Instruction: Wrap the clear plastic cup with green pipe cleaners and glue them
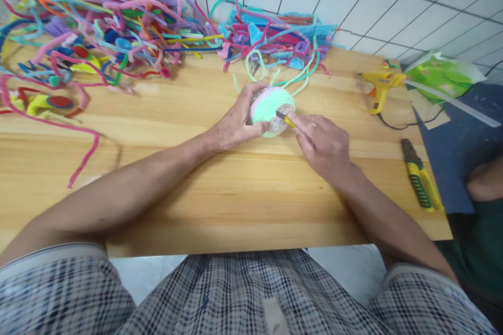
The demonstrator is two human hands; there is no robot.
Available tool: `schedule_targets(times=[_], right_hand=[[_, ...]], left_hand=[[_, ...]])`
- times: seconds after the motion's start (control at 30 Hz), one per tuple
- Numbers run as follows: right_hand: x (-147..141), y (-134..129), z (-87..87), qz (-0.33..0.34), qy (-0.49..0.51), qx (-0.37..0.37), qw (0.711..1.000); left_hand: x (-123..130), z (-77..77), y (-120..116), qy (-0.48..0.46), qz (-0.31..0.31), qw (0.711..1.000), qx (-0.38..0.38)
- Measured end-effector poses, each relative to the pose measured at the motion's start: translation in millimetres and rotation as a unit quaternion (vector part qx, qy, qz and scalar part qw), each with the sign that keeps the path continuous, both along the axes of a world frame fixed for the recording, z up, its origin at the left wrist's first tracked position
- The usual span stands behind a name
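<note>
Near the middle of the table, my left hand (236,123) is closed around a ball (270,105) wrapped in mint-green and lilac pipe cleaners. A bare, clear, shiny patch of the ball faces right and toward me. My right hand (325,142) grips a yellow-handled utility knife (290,121), most of its handle hidden by the fingers. Its dark blade end lies against or just over the clear patch; exact contact is hard to tell. Loose mint-green pipe cleaners (302,78) curl on the table just behind the ball.
Heaped pipe cleaners (133,36) cover the back left, with more bundles (283,36) at back centre. To the right are a yellow glue gun (379,89) with a cord, yellow-green pliers (420,175) and a green plastic bag (440,76). Another person's arm (487,178) shows at far right.
</note>
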State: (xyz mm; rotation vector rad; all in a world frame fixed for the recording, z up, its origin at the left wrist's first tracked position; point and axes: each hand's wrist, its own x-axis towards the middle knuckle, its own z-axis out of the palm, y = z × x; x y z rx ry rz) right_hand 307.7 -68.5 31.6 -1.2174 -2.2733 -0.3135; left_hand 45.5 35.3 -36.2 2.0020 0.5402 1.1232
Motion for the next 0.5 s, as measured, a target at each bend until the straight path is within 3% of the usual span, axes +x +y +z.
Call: schedule_targets(times=[0.23,0.5], right_hand=[[-0.2,1.0,-1.4,0.021,0.006,0.035,0.999],[0.8,1.6,-2.2,0.018,0.012,0.025,0.999]], left_hand=[[-1.4,-1.0,0.4,-0.008,-0.018,1.0,-0.008],[-1.7,-1.8,2.0,-0.009,-0.031,0.999,-0.009]])
